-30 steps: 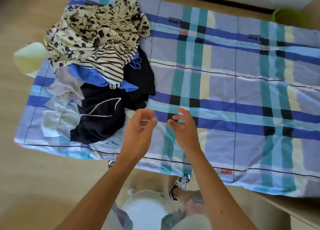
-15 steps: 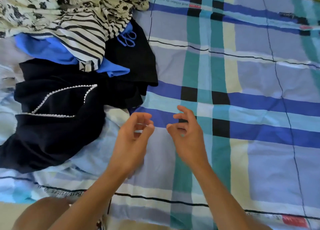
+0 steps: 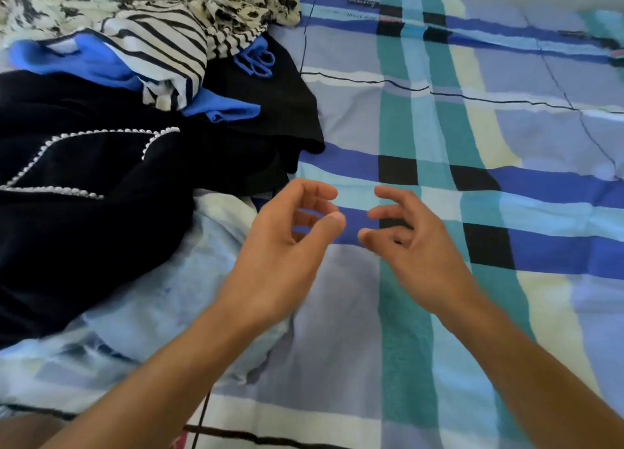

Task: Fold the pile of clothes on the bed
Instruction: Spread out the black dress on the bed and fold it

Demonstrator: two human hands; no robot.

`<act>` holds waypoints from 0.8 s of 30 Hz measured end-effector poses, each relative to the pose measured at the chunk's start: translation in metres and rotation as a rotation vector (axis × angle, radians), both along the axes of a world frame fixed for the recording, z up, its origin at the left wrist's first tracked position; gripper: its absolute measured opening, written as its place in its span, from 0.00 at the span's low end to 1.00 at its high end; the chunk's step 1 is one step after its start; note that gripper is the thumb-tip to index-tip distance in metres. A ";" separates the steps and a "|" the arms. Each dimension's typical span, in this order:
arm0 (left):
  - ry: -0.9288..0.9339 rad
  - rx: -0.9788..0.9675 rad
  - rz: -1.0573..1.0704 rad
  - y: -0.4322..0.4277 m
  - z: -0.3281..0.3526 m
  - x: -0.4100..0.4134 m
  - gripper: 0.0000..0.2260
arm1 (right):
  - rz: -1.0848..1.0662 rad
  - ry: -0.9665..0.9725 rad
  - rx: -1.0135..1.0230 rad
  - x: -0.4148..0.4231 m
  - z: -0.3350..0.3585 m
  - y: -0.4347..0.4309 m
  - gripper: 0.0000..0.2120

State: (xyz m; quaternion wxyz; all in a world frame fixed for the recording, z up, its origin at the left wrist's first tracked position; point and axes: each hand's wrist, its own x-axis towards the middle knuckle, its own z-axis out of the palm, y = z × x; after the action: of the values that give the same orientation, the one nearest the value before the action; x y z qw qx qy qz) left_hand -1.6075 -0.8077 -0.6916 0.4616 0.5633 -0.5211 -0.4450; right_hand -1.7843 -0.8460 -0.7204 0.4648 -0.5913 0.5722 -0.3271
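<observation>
two empty hands, left hand (image 3: pixel 283 249) and right hand (image 3: pixel 418 246), hung loosely curled beside the pile (image 3: pixel 169 46). the black garment (image 3: pixel 101 178) probably needed lifting clear first.

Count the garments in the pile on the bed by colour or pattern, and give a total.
Floral print: 1
Striped: 1
Bright blue: 1
Black with pearl trim: 1
Plain black: 1
Pale blue: 1
Total: 6, as far as shows
</observation>
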 end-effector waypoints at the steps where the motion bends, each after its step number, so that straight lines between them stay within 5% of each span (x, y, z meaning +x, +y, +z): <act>1: -0.008 -0.005 -0.006 0.002 0.000 -0.001 0.10 | 0.002 -0.009 -0.003 0.000 0.001 0.001 0.25; 24: -0.327 -0.146 -0.028 0.024 0.009 -0.006 0.09 | 0.129 0.155 -0.165 0.000 0.027 0.028 0.27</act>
State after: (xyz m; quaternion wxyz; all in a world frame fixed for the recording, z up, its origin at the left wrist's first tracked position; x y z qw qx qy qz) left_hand -1.6133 -0.7834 -0.6825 0.4041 0.5857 -0.6281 -0.3149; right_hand -1.7844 -0.8179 -0.6936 0.3889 -0.6865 0.5385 -0.2958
